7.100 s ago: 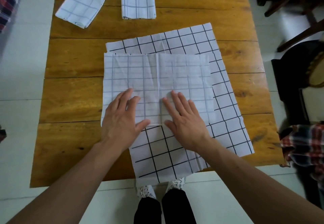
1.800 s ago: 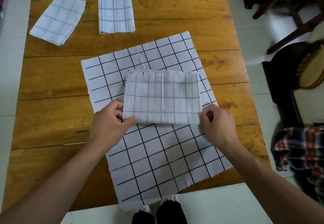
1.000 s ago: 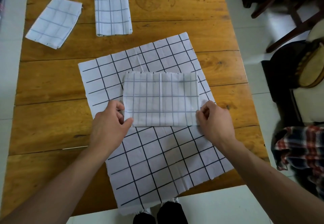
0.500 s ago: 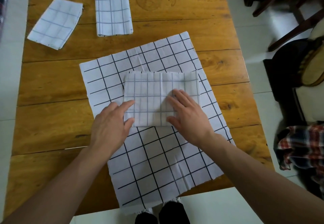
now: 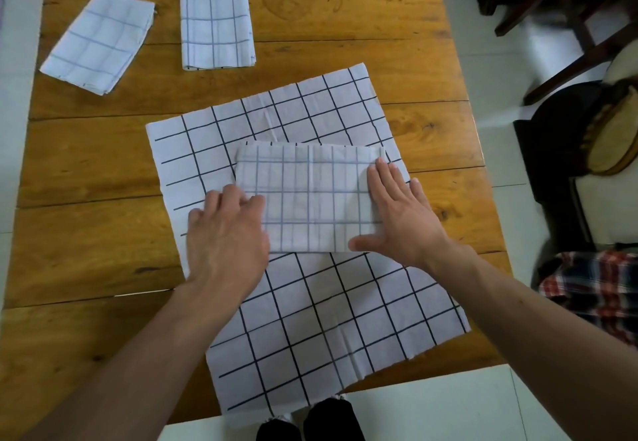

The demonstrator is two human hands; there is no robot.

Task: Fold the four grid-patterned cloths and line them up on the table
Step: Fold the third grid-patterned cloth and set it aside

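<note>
Two flat hands on a half-folded cloth

The folded cloth [image 5: 312,195] lies on top of the spread cloth [image 5: 310,302] in the middle of the wooden table [image 5: 86,226]. The left hand [image 5: 226,237] rests palm-down on its near left corner, fingers loosely together; the right hand [image 5: 397,216] lies flat on its right edge, fingers extended, thumb apart. Two finished folded cloths sit far left: one tilted [image 5: 98,41], one straight [image 5: 215,22].

My half-folded grid-patterned cloth [image 5: 310,195] lies on the unfolded grid-patterned cloth [image 5: 310,319], mid wooden table [image 5: 86,233]; two folded grid cloths [image 5: 98,41] [image 5: 216,24] lie behind, far left.
</note>
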